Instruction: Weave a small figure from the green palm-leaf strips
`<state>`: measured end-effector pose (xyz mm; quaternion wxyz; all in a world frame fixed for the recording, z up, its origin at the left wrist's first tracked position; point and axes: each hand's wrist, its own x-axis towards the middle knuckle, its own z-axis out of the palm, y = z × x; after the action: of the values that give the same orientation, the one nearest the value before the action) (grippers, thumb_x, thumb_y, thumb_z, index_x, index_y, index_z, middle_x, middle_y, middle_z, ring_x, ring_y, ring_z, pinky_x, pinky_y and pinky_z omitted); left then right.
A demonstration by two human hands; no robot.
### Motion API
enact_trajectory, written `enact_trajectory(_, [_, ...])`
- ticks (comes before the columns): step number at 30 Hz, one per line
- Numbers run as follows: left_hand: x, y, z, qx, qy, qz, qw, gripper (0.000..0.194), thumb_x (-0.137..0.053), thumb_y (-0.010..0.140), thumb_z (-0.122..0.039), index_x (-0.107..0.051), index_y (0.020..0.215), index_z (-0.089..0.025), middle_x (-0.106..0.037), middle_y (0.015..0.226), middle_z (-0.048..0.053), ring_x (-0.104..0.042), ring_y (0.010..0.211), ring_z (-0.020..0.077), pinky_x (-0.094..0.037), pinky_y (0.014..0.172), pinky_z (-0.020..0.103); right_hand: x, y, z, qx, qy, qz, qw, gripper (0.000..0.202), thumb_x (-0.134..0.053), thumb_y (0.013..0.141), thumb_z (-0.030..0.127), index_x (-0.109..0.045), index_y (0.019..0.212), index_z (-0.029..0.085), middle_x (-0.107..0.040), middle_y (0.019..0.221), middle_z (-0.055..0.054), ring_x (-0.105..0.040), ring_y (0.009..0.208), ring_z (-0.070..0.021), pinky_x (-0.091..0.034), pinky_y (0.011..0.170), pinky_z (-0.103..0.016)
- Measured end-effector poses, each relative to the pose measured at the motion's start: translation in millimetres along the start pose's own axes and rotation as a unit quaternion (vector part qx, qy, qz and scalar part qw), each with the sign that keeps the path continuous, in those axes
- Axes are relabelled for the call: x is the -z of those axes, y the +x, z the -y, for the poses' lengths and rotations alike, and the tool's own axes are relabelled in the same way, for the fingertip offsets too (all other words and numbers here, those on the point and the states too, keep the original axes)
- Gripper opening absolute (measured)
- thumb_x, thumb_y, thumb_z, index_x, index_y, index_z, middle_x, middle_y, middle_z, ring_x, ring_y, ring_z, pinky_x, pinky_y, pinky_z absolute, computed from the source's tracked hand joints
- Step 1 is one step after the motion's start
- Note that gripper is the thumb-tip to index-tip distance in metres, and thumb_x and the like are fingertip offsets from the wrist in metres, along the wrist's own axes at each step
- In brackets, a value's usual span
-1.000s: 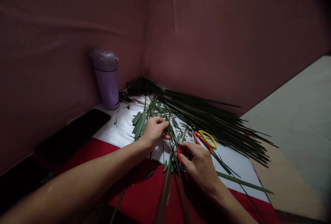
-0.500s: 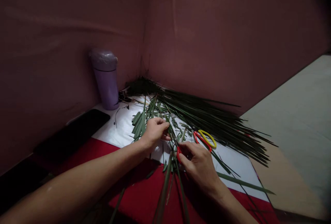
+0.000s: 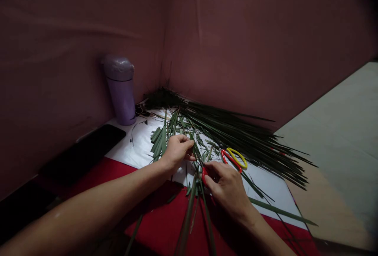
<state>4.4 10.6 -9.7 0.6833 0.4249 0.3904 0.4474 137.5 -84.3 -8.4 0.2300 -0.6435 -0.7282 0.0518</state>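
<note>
My left hand pinches a narrow green leaf strip between thumb and fingers, above the middle of the white sheet. My right hand, just nearer to me and to the right, is closed around a red handle; the working end of that tool runs in among the strips, and I cannot tell whether it touches the one I pinch. Long green blades stretch from below my hands toward me, over the red part of the surface.

Short cut pieces lie beside and beyond my left hand, some side by side in a fan. Past my right hand, scissors with one red and one yellow loop rest near a thick bundle of long dark leaves, which spreads from the wall corner toward the right. A purple tumbler stands at the left wall, and a flat black object lies nearer to me.
</note>
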Motion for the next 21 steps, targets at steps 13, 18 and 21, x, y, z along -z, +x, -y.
enact_trajectory(13, [-0.9,-1.4,-2.4,0.003,-0.007,-0.007,1.000,0.015,-0.055,0.068,-0.015,-0.046,0.057,-0.014,-0.042,0.044,-0.005,-0.045,0.039,0.0070,-0.047,0.041,0.025,0.7,-1.5,0.0,0.010,0.011,-0.008,1.000,0.008,-0.051,0.076,0.019,-0.058,0.078,0.019,-0.059,0.071,-0.003,-0.051,0.069,-0.0179,-0.035,0.063,-0.026])
enact_trajectory(18, [-1.7,-2.6,-3.6,0.006,-0.008,-0.006,1.000,0.014,-0.054,0.068,-0.015,-0.046,0.057,-0.013,-0.042,0.044,-0.005,-0.046,0.040,0.0075,-0.047,0.041,0.025,-0.6,-0.6,-0.9,0.012,0.021,-0.016,1.000,0.008,-0.051,0.076,0.018,-0.058,0.080,0.018,-0.059,0.071,-0.003,-0.051,0.070,-0.0182,-0.035,0.064,-0.027])
enact_trajectory(21, [-1.5,-2.8,-2.8,0.002,-0.012,-0.001,1.000,0.013,-0.054,0.068,-0.015,-0.046,0.058,-0.013,-0.042,0.045,-0.005,-0.046,0.040,0.0075,-0.047,0.042,0.025,-1.7,-0.9,-2.1,0.009,0.028,-0.019,0.999,0.009,-0.051,0.076,0.018,-0.058,0.080,0.018,-0.058,0.071,-0.003,-0.051,0.070,-0.0181,-0.036,0.063,-0.027])
